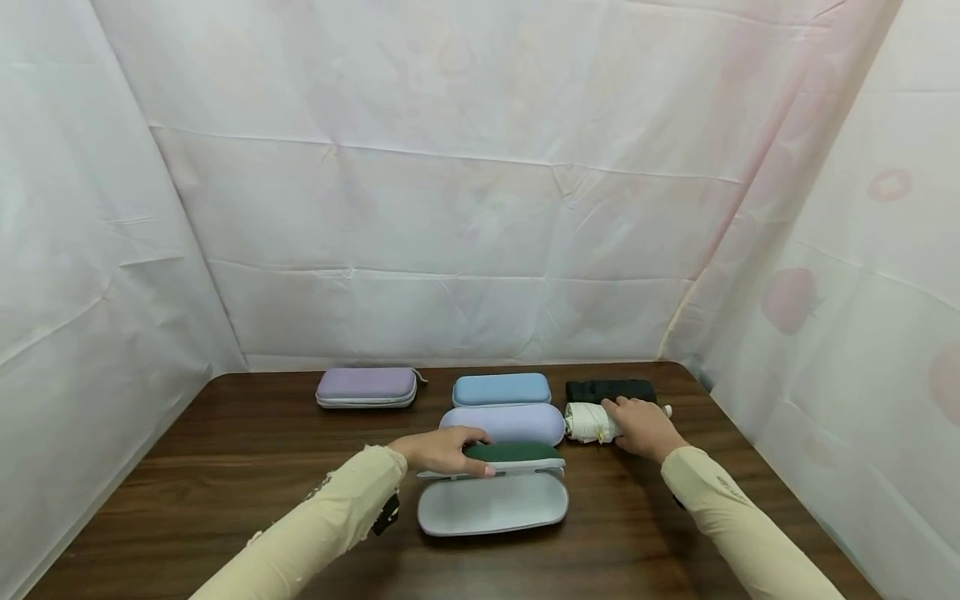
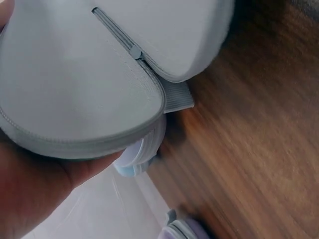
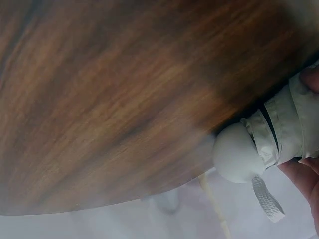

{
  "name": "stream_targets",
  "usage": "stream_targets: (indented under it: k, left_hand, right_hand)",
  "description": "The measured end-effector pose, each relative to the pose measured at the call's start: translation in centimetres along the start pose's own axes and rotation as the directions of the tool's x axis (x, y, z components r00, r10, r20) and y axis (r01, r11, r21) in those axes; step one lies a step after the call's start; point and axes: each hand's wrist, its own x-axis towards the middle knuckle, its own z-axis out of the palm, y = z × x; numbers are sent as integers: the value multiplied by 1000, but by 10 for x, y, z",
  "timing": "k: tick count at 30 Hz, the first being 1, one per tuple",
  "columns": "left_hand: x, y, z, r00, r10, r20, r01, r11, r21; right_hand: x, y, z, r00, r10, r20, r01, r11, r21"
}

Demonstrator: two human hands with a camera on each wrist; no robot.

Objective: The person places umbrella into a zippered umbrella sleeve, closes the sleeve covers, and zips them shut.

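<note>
A green zip case lies unzipped toward the front, its grey-lined lower half [image 1: 491, 507] flat on the table. My left hand [image 1: 442, 451] grips the raised green lid [image 1: 517, 452] at its left end, thumb on the inner side. The left wrist view shows the case's grey lining [image 2: 75, 94] and its zip pull [image 2: 135, 52] close up. To the right, my right hand [image 1: 643, 427] holds a folded white umbrella [image 1: 587, 422] that lies sideways. Its rounded handle end [image 3: 237, 154] and wrist strap [image 3: 267, 199] stick out past the fingers in the right wrist view.
Behind the green case lie a lavender case [image 1: 517, 421] and a blue case [image 1: 501, 389]. A purple case [image 1: 366, 385] sits at the back left. Behind the umbrella is a black folded item [image 1: 609, 390]. White sheeting [image 1: 450, 208] encloses the wooden table [image 1: 262, 467].
</note>
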Motion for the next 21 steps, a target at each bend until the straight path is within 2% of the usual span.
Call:
stream_targets:
  k: [12,21]
  left_hand:
    - [7,-6,3,1000,8,11,-7,999,-35]
    - [6,-5,3,1000,-9,-7,9,998,-60]
  right_hand:
    - [-11,1,-6,998,-39,-56,40,999,6]
    - [-22,1,-25,999,-30,-31,31,998,51]
